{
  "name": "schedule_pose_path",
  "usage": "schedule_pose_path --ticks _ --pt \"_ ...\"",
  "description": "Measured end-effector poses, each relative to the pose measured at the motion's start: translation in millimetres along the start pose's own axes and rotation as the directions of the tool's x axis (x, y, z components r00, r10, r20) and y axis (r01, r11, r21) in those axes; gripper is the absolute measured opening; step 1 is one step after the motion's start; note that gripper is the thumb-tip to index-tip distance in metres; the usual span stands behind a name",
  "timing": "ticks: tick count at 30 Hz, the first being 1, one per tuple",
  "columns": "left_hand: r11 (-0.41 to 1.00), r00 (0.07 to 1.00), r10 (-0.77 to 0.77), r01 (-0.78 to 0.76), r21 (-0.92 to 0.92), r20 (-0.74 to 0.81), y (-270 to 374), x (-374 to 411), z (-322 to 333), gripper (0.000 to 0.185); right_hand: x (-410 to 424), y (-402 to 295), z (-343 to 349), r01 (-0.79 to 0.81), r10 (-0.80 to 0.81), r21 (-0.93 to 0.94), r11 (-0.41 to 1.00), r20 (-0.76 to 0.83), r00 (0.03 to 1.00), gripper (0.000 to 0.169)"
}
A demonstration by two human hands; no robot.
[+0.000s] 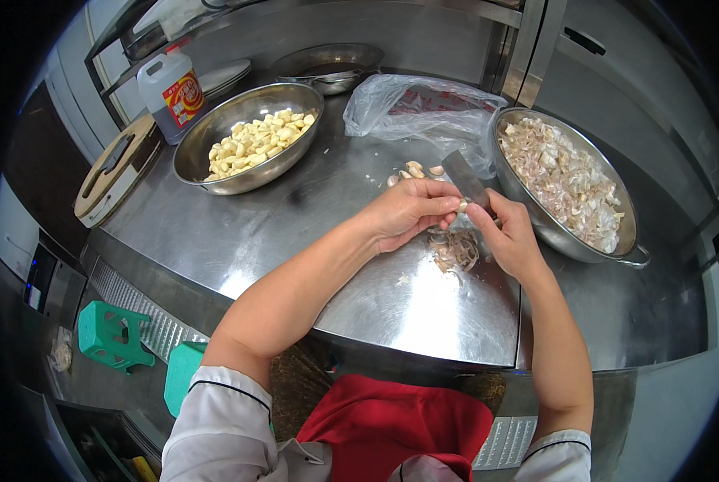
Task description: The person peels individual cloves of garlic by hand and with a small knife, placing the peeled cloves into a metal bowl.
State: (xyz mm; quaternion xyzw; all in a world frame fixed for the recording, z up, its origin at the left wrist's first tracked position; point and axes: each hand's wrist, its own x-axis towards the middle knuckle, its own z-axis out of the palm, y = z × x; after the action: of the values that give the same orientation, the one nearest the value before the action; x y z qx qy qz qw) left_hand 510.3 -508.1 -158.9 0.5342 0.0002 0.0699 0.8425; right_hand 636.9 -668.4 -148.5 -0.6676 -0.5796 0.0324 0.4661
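Observation:
My left hand point(411, 211) pinches a garlic clove point(462, 205) between thumb and fingertips. My right hand point(507, 232) grips a knife with a broad rectangular blade point(463, 172), its thumb meeting the clove. The blade points up and to the left; its handle is mostly hidden in my palm. Just beyond my hands lie several unpeeled garlic cloves point(415, 168). Under them, a small heap of garlic skins point(456, 250) rests on the steel table point(359, 301). Peeled cloves point(260, 143) partly fill a steel bowl point(245, 181) at the left.
At the right stands a steel basin point(552, 235) of garlic skins point(564, 175). A clear plastic bag point(423, 108) lies at the back. On the left are a round cutting board point(118, 162) with a knife on it and a plastic jug point(170, 90). Green stools point(113, 334) stand on the floor.

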Motion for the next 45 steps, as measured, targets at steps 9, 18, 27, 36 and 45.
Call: schedule_pose_path --ticks 9,18,27,36,45 --pt "0.993 0.994 0.041 -0.053 -0.108 -0.106 -0.5 5.4 -8.9 0.026 -8.3 -22.6 18.7 0.164 -0.152 -0.059 0.985 0.174 0.973 0.027" --pt "0.973 0.999 0.04 -0.043 -0.227 -0.018 -0.9 3.1 -3.5 0.019 -0.8 -11.1 -3.8 -0.033 0.034 0.034 0.999 -0.028 0.999 0.014" --pt "0.992 0.998 0.029 -0.023 -0.126 0.047 -1.1 0.4 0.2 0.015 -0.2 -11.7 1.8 -0.038 0.042 0.086 0.996 -0.048 0.998 0.022" --pt "0.998 1.0 0.018 -0.016 -0.067 0.026 -0.4 -1.0 2.9 0.011 -0.4 -4.7 2.9 -0.002 0.005 0.079 0.997 -0.042 0.999 0.026" --pt "0.999 0.999 0.014 -0.013 -0.038 0.038 -3.1 -0.2 0.9 0.012 0.4 7.2 3.5 0.035 -0.034 0.029 0.999 -0.028 0.999 0.031"
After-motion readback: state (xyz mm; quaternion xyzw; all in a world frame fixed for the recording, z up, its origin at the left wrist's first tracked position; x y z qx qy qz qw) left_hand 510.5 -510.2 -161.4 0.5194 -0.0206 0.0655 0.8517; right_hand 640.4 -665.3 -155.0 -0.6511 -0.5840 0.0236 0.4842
